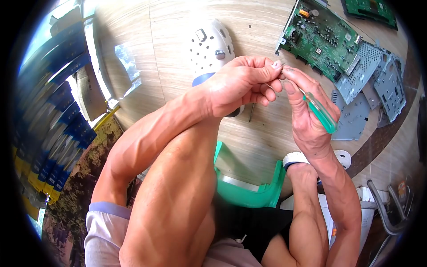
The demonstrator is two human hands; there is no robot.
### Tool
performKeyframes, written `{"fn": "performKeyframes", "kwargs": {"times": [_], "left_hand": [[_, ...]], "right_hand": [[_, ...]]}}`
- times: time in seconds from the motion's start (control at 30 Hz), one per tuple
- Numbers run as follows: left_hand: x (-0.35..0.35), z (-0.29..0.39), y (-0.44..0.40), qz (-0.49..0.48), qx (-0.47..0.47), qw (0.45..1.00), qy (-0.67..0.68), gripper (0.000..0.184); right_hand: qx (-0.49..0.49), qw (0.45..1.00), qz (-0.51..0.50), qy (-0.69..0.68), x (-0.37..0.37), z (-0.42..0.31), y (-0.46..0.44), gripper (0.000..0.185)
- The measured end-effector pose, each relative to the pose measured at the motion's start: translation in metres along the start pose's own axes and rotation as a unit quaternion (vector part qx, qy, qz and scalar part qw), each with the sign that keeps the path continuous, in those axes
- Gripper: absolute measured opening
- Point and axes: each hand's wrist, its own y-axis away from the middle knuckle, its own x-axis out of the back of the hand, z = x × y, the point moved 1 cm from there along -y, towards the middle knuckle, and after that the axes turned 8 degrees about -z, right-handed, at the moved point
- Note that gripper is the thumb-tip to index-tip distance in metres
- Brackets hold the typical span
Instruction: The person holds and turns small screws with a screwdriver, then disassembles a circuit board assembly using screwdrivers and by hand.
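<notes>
My left hand is closed in a pinch, thumb against the fingertips, around something small that I cannot make out. Against those fingertips, my right hand is wrapped loosely round a screwdriver with a translucent green handle. The handle lies across the palm and points down to the right, while the shaft runs up toward the left fingertips. Fingers hide the screwdriver's tip. Both hands are held together in the air above the floor, in front of my raised knee.
A green circuit board lies at upper right, beside perforated metal plates. Another board is behind it. White clogs are on my feet. A green plastic stool is beneath me. Blue and yellow packages line the left.
</notes>
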Motion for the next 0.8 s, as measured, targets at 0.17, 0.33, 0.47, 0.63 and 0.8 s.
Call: {"fn": "performKeyframes", "kwargs": {"times": [0.17,0.33,0.47,0.63,0.8], "left_hand": [[0.002,-0.001,0.001,-0.007,0.0,1.0,-0.006,0.021],[0.001,-0.001,0.0,-0.012,0.011,1.0,-0.016,0.024],[0.001,-0.001,-0.002,-0.014,0.012,1.0,-0.019,0.023],[-0.002,-0.001,-0.004,-0.009,0.02,0.999,-0.026,0.023],[-0.004,0.0,-0.003,0.028,0.022,0.995,-0.094,0.024]], "right_hand": [[-0.005,1.0,0.003,-0.002,-0.001,0.002,0.003,0.025],[-0.012,1.0,-0.001,0.01,0.001,0.003,0.003,0.023],[-0.026,1.0,-0.001,0.008,0.004,0.004,0.002,0.021],[-0.016,1.0,0.006,0.016,0.006,0.006,0.004,0.019],[-0.065,0.998,0.01,-0.018,0.012,0.008,0.008,0.016]]}}
